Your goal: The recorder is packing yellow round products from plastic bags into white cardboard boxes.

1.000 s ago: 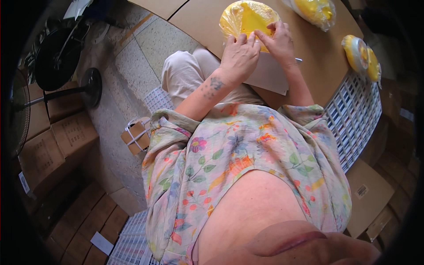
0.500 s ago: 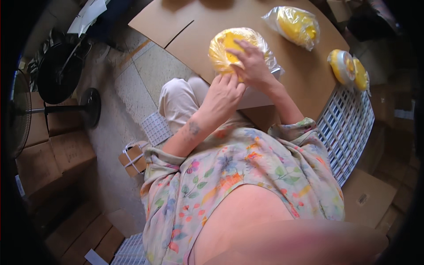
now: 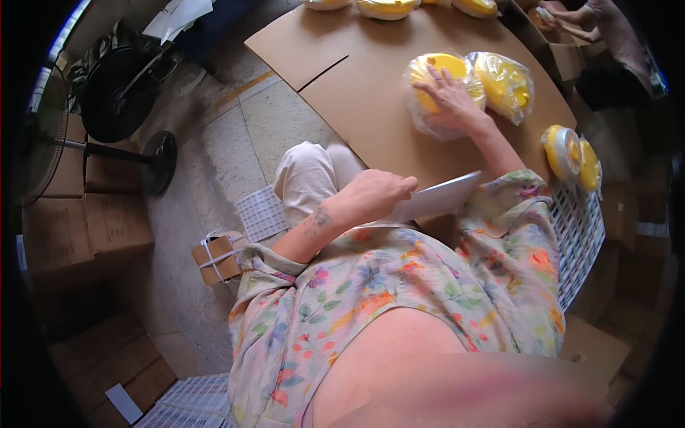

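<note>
My right hand [image 3: 451, 100] lies with fingers spread on a round yellow item [image 3: 419, 98] in a clear plastic bag, which rests on the cardboard-topped table [image 3: 378, 100]. Close against it on the right is a second bagged yellow item [image 3: 503, 84]. Nearer my lap, my left hand [image 3: 377, 192] is closed, thumb and fingers pinched on the edge of a flat white sheet [image 3: 439, 201]. That sheet is tilted and extends to the right above my lap. What kind of item is inside the bags I cannot make out.
More yellow wrapped items [image 3: 387, 8] line the table's far edge; two others [image 3: 564, 153] sit at the right. A standing fan [image 3: 160, 162] and cardboard boxes [image 3: 118, 221] are on the left. A tied brown packet [image 3: 216, 260] lies near my left elbow. Another person [image 3: 606, 32] works at far right.
My right hand has moved the bagged yellow item away and right, beside the other one. My left hand has let go of the bag, come back toward my lap and grips the white sheet.
</note>
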{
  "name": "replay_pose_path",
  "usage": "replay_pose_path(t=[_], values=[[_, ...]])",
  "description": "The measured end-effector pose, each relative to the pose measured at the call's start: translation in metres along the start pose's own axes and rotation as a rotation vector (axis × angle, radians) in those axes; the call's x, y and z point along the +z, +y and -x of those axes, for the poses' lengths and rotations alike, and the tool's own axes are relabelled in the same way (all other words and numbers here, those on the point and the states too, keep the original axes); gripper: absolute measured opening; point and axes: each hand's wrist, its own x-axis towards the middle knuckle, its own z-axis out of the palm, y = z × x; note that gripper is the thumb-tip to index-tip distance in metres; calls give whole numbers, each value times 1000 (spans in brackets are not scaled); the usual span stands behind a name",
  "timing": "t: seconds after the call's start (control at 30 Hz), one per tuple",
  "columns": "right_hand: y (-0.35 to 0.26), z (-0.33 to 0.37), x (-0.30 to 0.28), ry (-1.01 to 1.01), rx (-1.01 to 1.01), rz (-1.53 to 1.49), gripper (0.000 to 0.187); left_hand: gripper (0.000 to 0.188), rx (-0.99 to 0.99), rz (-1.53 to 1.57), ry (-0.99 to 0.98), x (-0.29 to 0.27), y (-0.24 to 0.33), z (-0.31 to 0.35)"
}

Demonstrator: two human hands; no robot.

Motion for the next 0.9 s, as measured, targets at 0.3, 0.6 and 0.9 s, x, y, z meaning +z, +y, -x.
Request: replay_pose_path(t=[0.3,0.6,0.9], values=[[76,22,20,107,300,88,74,13,-11,45,-57,1,-10,6],[110,81,59,776,349,-127,55,11,34,76,-40,-1,-4,-4],[222,217,141,707,1062,206,49,15,-315,344,215,30,-75,-23]])
